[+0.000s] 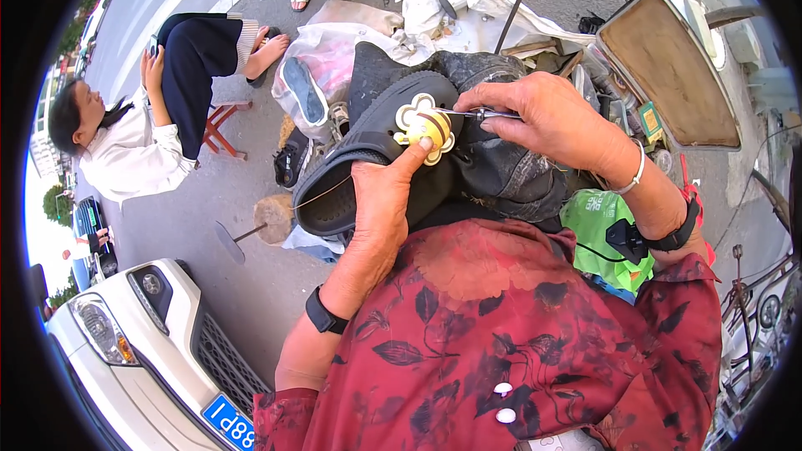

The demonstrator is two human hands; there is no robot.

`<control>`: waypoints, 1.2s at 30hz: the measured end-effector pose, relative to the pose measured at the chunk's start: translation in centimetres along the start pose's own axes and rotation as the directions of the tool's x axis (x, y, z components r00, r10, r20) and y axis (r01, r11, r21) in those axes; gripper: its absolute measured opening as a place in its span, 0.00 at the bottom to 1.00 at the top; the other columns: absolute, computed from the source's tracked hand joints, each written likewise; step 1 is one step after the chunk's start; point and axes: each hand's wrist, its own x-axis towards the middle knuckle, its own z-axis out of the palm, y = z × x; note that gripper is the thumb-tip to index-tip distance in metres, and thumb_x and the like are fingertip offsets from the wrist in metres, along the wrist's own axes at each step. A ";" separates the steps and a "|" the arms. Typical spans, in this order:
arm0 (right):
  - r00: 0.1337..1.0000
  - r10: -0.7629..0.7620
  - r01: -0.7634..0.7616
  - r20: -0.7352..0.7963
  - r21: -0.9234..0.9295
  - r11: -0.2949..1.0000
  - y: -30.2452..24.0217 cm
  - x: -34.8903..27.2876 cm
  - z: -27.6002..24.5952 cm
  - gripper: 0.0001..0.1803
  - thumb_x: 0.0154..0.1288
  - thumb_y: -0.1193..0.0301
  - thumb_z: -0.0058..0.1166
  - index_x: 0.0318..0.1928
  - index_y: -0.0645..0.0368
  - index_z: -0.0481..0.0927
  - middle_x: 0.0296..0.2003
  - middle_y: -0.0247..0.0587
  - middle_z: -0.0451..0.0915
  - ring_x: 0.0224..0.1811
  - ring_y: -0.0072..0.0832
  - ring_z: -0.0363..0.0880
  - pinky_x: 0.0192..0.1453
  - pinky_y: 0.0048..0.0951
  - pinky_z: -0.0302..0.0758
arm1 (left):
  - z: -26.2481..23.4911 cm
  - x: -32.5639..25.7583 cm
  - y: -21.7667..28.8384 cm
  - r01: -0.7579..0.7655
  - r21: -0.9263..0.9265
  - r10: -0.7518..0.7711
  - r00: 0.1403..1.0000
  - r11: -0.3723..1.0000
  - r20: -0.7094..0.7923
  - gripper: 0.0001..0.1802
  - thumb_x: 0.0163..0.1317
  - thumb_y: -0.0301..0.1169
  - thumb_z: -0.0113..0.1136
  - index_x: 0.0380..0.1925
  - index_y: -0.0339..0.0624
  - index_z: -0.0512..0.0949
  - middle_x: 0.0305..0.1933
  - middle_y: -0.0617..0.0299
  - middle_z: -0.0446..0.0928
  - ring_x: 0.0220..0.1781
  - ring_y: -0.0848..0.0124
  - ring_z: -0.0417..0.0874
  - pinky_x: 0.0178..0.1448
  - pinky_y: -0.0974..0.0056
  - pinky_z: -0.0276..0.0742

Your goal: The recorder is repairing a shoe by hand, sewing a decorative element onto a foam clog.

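Taking the black shoe (368, 159) on the person's lap as the landmark: far left of it a seated person (142, 117) in a white top bends forward on a red stool (224, 127), and below left of it stands the nose of a white car (142, 326). Just left of the shoe's heel a small round stand (271, 219) sits on the pavement. The left hand (380, 209) comes up from under the shoe, palm cupping the sole side, its thumb pressed flat against the yellow charm (426, 129), a round, striped piece on a cream flower-shaped backing fixed to the shoe's upper; the other fingers wrap out of sight beneath. Right of the charm the right hand (543, 117) has its fingers bunched together, pinching a thin metal tool (480, 114) whose tip meets the charm's edge. Behind the shoe lie plastic bags (334, 58) and dark cloth; further right of it a green bag (606, 217) rests by the elbow, and an open case (668, 67) stands beyond. The shoe looks light and soft, likely foam or rubber, so it should flex under pressure and is best braced from underneath, as here. The charm seems small, hard and smooth, apt to slip, so thumb pressure on its face suits it.
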 end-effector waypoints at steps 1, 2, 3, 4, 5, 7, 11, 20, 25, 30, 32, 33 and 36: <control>1.000 0.001 -0.001 0.001 -0.002 1.000 0.1 0.1 0.0 0.16 0.62 0.68 0.57 0.51 0.47 0.80 0.26 0.45 0.81 0.33 0.47 0.80 0.41 0.45 0.75 | 0.0 0.1 0.0 0.009 0.012 -0.009 1.000 1.000 0.001 0.23 0.56 0.23 0.67 0.53 0.34 0.77 0.52 0.60 0.80 0.50 0.71 0.81 0.57 0.66 0.75; 1.000 -0.017 0.017 0.005 0.011 1.000 0.4 0.2 0.0 0.15 0.63 0.68 0.56 0.51 0.48 0.79 0.26 0.43 0.81 0.33 0.46 0.80 0.42 0.44 0.75 | 0.0 0.1 0.0 0.019 0.023 -0.019 1.000 1.000 0.001 0.23 0.56 0.22 0.67 0.53 0.34 0.77 0.52 0.60 0.80 0.50 0.71 0.81 0.57 0.66 0.75; 0.999 -0.035 0.035 0.008 0.024 0.999 0.5 0.4 -0.1 0.14 0.64 0.68 0.54 0.51 0.48 0.79 0.25 0.42 0.80 0.34 0.44 0.81 0.44 0.43 0.74 | 0.0 0.2 0.0 0.019 0.021 -0.019 1.000 1.000 0.004 0.23 0.56 0.22 0.67 0.53 0.34 0.77 0.52 0.60 0.80 0.50 0.71 0.81 0.57 0.66 0.75; 0.999 -0.036 0.036 0.012 0.023 0.999 0.6 0.6 -0.2 0.14 0.64 0.68 0.54 0.51 0.48 0.79 0.25 0.42 0.80 0.34 0.44 0.81 0.44 0.43 0.74 | -0.1 0.2 -0.1 0.012 0.010 -0.012 1.000 1.000 0.003 0.23 0.56 0.22 0.67 0.53 0.34 0.77 0.52 0.60 0.80 0.51 0.71 0.80 0.58 0.66 0.75; 0.997 -0.027 0.023 0.072 0.056 0.998 0.7 0.8 -0.4 0.15 0.64 0.68 0.53 0.52 0.50 0.79 0.24 0.42 0.80 0.31 0.42 0.80 0.40 0.41 0.74 | -0.1 0.2 -0.2 0.004 0.000 -0.004 1.000 1.000 0.003 0.23 0.56 0.22 0.67 0.53 0.34 0.77 0.52 0.60 0.80 0.51 0.71 0.80 0.58 0.66 0.74; 0.991 -0.020 0.008 0.136 0.088 0.996 0.7 1.2 -0.6 0.16 0.65 0.68 0.52 0.53 0.51 0.79 0.23 0.41 0.80 0.28 0.39 0.79 0.37 0.39 0.73 | -0.1 0.2 -0.1 0.013 -0.014 -0.013 1.000 1.000 -0.001 0.23 0.56 0.22 0.67 0.53 0.34 0.77 0.52 0.60 0.80 0.51 0.71 0.80 0.58 0.66 0.74; 0.975 0.049 -0.084 0.216 0.158 0.984 0.8 1.8 -0.6 0.16 0.69 0.68 0.48 0.56 0.52 0.78 0.21 0.38 0.79 0.27 0.34 0.79 0.37 0.37 0.74 | 0.0 0.0 -0.1 0.010 -0.032 -0.010 1.000 0.999 -0.002 0.23 0.55 0.22 0.68 0.52 0.34 0.77 0.51 0.61 0.80 0.51 0.72 0.79 0.58 0.66 0.73; 0.959 0.084 -0.153 0.270 0.247 0.957 0.1 2.1 -0.9 0.17 0.70 0.70 0.46 0.57 0.56 0.78 0.22 0.40 0.80 0.28 0.34 0.80 0.39 0.37 0.75 | 0.0 0.0 -0.1 0.036 -0.031 -0.037 0.999 0.999 -0.025 0.23 0.55 0.22 0.69 0.52 0.35 0.77 0.51 0.61 0.80 0.50 0.72 0.80 0.57 0.66 0.74; 0.961 0.065 -0.135 0.270 0.251 0.958 -0.2 2.3 -1.1 0.19 0.69 0.72 0.45 0.58 0.56 0.77 0.22 0.41 0.80 0.27 0.33 0.80 0.39 0.36 0.75 | -0.1 0.1 -0.3 0.043 -0.043 -0.044 0.999 0.998 -0.027 0.23 0.54 0.23 0.69 0.52 0.35 0.77 0.51 0.61 0.80 0.50 0.72 0.80 0.57 0.66 0.74; 0.951 0.074 -0.151 0.301 0.242 0.958 -0.4 2.4 -1.4 0.19 0.69 0.72 0.45 0.59 0.56 0.77 0.21 0.41 0.80 0.27 0.34 0.79 0.39 0.36 0.75 | 0.1 0.0 -0.4 0.014 -0.055 -0.015 1.000 0.998 -0.028 0.23 0.55 0.22 0.69 0.53 0.35 0.77 0.51 0.61 0.80 0.50 0.72 0.80 0.58 0.66 0.74; 0.950 0.072 -0.150 0.303 0.242 0.959 -0.4 2.5 -1.3 0.19 0.69 0.72 0.45 0.59 0.56 0.77 0.21 0.41 0.80 0.27 0.34 0.80 0.39 0.36 0.75 | 0.1 0.0 -0.6 -0.006 -0.049 0.005 1.000 0.999 -0.023 0.23 0.55 0.22 0.68 0.53 0.35 0.76 0.52 0.61 0.79 0.51 0.72 0.79 0.58 0.67 0.73; 0.950 0.069 -0.148 0.305 0.242 0.959 -0.4 2.5 -1.3 0.19 0.69 0.72 0.45 0.59 0.56 0.77 0.21 0.41 0.79 0.27 0.34 0.80 0.39 0.37 0.75 | 0.2 0.1 -0.6 -0.006 -0.050 0.005 1.000 0.999 -0.023 0.23 0.55 0.22 0.68 0.53 0.35 0.76 0.52 0.61 0.79 0.51 0.72 0.79 0.58 0.67 0.73; 0.945 0.060 -0.135 0.321 0.216 0.967 -0.7 2.9 -1.7 0.19 0.68 0.73 0.45 0.58 0.56 0.77 0.22 0.42 0.80 0.29 0.34 0.81 0.40 0.36 0.76 | 0.2 0.2 -0.7 -0.006 -0.049 0.006 1.000 0.999 -0.003 0.24 0.56 0.21 0.67 0.54 0.35 0.76 0.53 0.61 0.79 0.52 0.72 0.79 0.59 0.67 0.73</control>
